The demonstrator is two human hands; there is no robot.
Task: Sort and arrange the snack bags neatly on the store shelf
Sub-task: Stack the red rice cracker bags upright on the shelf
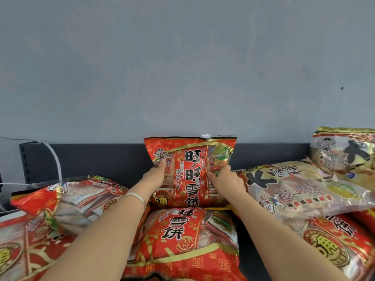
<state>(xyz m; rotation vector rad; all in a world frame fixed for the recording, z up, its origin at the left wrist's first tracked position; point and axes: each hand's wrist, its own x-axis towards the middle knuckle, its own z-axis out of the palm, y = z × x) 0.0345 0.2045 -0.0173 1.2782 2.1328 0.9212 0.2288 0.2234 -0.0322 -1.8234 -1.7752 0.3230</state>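
- At the back edge of the shelf (91,161), near its middle, a red snack bag (189,171) stands upright against the dark back panel, with its print facing the camera.
- The left hand (155,175) grips the bag's left side. Its thumb is pressed on the front, and the fingers are curled round behind, out of sight.
- The right hand (225,179) grips the right side the same way, thumb on the front and fingers hidden behind the bag.
- A thin silver bracelet (135,197) sits on the left wrist.
- The held bag's bottom edge meets a second red bag (182,240) lying flat in front of it. Whether it rests on that bag or on the shelf cannot be told.
- The forearms cross over the flat bags and cover parts of them.
- Toward the left end lies another red bag (60,209), tilted and cut off by the frame edge.
- Toward the right end a gold bag (304,187) lies flat and touches the right hand. It partly covers a red bag (341,240) at the front right.
- A second gold bag (345,151) stands at the back right corner, cut off at the frame edge.
- A white cable (54,157) hangs down over the back panel at the left end.
- A grey wall (182,67) fills the upper frame.
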